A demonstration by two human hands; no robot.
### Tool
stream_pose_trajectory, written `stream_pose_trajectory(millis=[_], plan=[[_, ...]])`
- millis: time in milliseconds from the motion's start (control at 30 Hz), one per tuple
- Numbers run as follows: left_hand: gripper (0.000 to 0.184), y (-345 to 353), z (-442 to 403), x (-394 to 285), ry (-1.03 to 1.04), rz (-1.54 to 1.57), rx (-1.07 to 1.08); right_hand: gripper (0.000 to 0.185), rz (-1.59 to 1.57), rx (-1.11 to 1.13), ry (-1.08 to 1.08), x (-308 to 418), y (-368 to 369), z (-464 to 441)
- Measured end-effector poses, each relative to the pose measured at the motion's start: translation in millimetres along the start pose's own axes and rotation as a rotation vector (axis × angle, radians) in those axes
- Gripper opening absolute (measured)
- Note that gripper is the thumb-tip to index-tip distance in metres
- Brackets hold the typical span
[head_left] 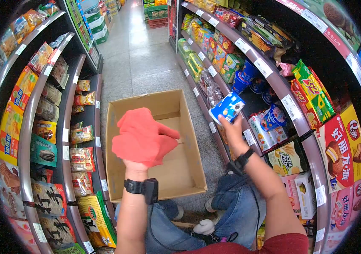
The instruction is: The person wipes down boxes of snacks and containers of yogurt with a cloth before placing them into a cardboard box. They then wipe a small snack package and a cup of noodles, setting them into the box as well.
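Note:
A red cloth (pixel 143 135) covers my left hand (pixel 136 165), hiding the fingers, so I cannot see how they are bent. It hangs above an open cardboard box (pixel 191 146) on the floor. On the right, my right hand (pixel 232 130) is closed around a blue-and-white snack package (pixel 226 107), lifted at the front of the shelf. Near that hand, blue snack tubs (pixel 273 117) and another blue tub (pixel 240 81) stand on the shelf. Each wrist wears a black band.
Shelves of packaged snacks line both sides: bagged food (pixel 82 160) on the left, red biscuit boxes (pixel 337 154) on the right. Shelf edges with price tags (pixel 290 106) run close to my right arm. A tiled aisle (pixel 134 59) stretches ahead past the box.

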State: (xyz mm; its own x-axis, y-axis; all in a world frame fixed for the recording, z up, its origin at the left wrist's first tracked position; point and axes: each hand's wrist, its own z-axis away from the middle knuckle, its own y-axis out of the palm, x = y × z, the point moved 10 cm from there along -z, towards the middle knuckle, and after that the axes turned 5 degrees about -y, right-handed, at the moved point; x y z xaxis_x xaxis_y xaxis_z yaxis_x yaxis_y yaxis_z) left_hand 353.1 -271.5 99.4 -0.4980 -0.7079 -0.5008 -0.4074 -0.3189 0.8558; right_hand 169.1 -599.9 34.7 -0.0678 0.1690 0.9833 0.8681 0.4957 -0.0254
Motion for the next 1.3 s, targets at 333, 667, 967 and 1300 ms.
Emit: stream_pose_trajectory(millis=[333,667,967,1300], plan=[[0.051,3,9,74,-0.349,0.665,-0.071,0.105,0.955,-0.572,-0.144,-7,-89,-111],[0.058,-12,12,82,-0.332,0.322,-0.129,0.126,1.15,-0.447,0.108,-29,-99,-123],[0.054,7,6,81,-0.38,0.267,-0.24,0.107,1.225,-0.407,0.016,-13,-101,-115],[0.057,-17,17,96,-0.367,0.366,-0.264,0.077,1.292,-0.328,0.081,-2,-101,-117]])
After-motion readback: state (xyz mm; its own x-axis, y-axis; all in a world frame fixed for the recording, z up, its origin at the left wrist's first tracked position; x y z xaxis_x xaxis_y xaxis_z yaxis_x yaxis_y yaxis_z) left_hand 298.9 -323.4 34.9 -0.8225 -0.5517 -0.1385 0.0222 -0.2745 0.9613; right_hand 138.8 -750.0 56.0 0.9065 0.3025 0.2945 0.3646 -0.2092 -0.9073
